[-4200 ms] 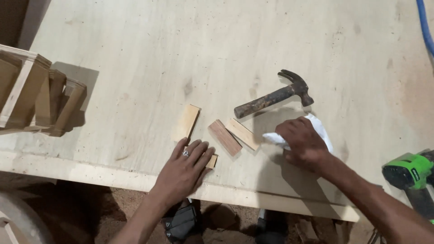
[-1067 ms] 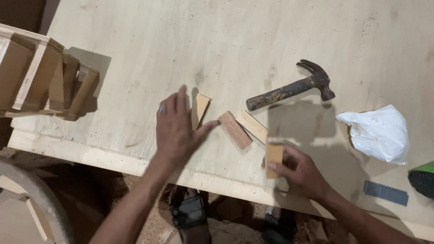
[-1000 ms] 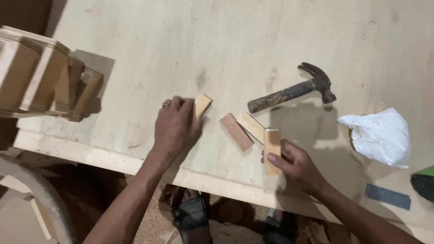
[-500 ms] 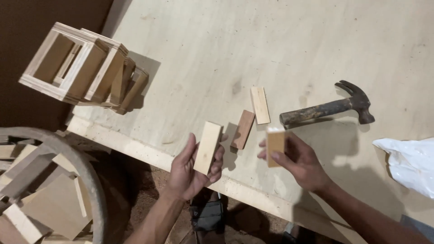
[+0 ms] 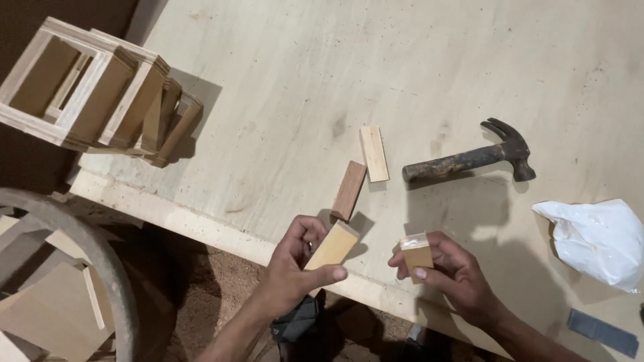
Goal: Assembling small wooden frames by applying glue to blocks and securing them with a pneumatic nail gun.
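Note:
My left hand (image 5: 295, 268) grips a pale flat wood piece (image 5: 332, 246), held above the near edge of the plywood table (image 5: 268, 100). My right hand (image 5: 449, 271) holds a second short pale wood block (image 5: 416, 251) upright, end toward me. The two pieces are a hand's width apart. Just beyond them on the table lie a reddish wood strip (image 5: 349, 190) and a pale wood strip (image 5: 373, 153), touching at one corner.
An old claw hammer (image 5: 469, 159) lies right of the strips. A white plastic bag (image 5: 594, 238) sits at the right edge, with a dark strip of nails (image 5: 602, 332) near it. Stacked open wooden frames (image 5: 94, 94) rest on the table's left corner. Scrap wood and a curved rim (image 5: 100, 261) lie below.
Both hands have picked wood pieces off the table and lifted them near the front edge. The left piece has turned to a more slanted hold. The view has shifted left.

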